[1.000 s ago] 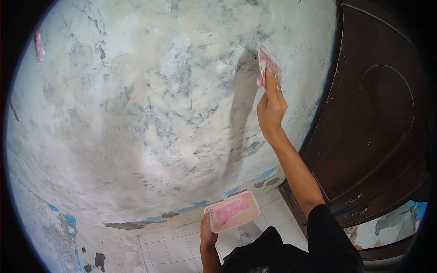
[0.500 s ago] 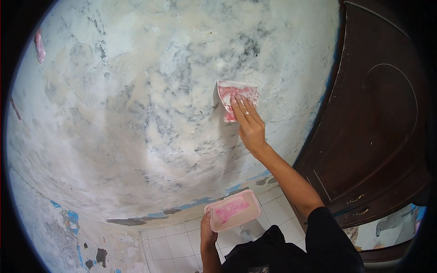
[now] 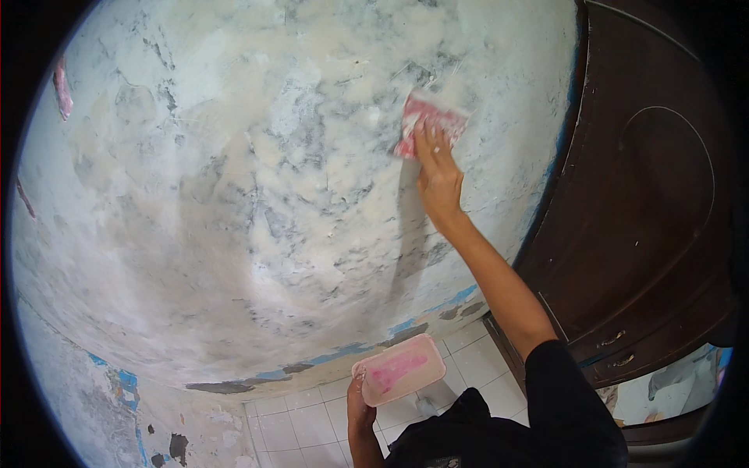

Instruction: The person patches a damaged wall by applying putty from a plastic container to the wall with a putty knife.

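Observation:
My right hand [image 3: 441,187] reaches up the wall and presses a flat pink putty spreader [image 3: 438,114], smeared with white paste, toward the surface. Its fingers lie over the spreader's face, and the spreader is tilted and slightly blurred. Behind it, the wall [image 3: 312,179] is coated in patchy white over grey marks. Low down, my left hand [image 3: 358,405] grips the left end of a shallow pink plastic tub [image 3: 425,381]. Brighter pink shows on the tub's bottom, with pale residue around it.
On the right stands a dark brown wooden cabinet [image 3: 647,218] with small metal handles, close to the wall. White floor tiles [image 3: 312,425] lie below. Blue and grey flaking patches [image 3: 328,357] run along the wall's foot. A peeling side wall [image 3: 187,421] is at lower left.
My right hand has moved up and slightly right along the wall with the spreader, which has turned clockwise. The tub in my left hand sits a little lower.

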The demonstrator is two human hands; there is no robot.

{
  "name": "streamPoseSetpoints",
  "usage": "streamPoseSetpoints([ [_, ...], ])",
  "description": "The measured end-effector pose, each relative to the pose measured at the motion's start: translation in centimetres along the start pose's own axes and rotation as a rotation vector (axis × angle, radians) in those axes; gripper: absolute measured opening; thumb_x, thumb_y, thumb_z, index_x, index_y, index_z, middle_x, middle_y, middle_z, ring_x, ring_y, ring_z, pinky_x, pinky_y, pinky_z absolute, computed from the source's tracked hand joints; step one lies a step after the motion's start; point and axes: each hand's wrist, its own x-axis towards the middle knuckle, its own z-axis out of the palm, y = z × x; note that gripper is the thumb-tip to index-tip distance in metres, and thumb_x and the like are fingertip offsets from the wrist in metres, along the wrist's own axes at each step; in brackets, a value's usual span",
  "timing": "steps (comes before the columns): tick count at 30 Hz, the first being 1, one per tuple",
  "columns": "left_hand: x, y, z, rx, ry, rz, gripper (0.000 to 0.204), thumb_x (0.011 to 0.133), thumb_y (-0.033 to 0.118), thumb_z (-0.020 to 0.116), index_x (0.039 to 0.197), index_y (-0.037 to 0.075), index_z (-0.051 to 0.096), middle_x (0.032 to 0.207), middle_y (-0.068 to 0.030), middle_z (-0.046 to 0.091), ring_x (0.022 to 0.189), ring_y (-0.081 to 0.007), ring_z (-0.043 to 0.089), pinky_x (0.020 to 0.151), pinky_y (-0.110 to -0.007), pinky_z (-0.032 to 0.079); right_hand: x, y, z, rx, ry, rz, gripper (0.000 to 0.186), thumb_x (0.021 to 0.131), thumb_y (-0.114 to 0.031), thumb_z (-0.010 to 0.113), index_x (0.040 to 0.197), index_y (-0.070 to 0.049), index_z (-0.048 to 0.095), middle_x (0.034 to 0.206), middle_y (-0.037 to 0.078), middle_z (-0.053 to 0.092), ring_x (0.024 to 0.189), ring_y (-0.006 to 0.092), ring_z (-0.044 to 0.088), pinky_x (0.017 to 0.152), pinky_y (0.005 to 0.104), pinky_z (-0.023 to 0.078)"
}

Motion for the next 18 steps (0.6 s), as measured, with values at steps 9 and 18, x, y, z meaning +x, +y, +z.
streamPoseSetpoints([
  [9, -0.1, 0.9, 0.9, 0.077, -0.1, 0.025, 0.042, 0.101, 0.025, 0.043, 0.131, -0.003, 0.052, 0.126, -0.013, 0.06, 0.116, -0.0237, 0.059, 0.101, -0.036, 0.044, -5.9, -0.9, -6.3, 0.11, -0.105, 0.117, 0.066, 0.076, 0.022, 0.05, 0.139, 0.001, 0.05, 0.134, 0.024, 0.056, 0.125, 0.037, 0.055, 0.104, 0.0391, 0.045],
  [18, -1.3, 0.6, 0.6, 0.05, -0.069, 0.02, 0.042, 0.101, 0.026, 0.044, 0.13, -0.003, 0.052, 0.125, -0.0135, 0.061, 0.114, -0.0238, 0.06, 0.1, -0.036, 0.045, 5.5, 0.4, -4.9, 0.071, 0.211, 0.303, 0.063, 0.08, 0.019, 0.047, 0.141, 0.002, 0.047, 0.133, 0.026, 0.057, 0.119, 0.0362, 0.06, 0.098, 0.0349, 0.048],
])
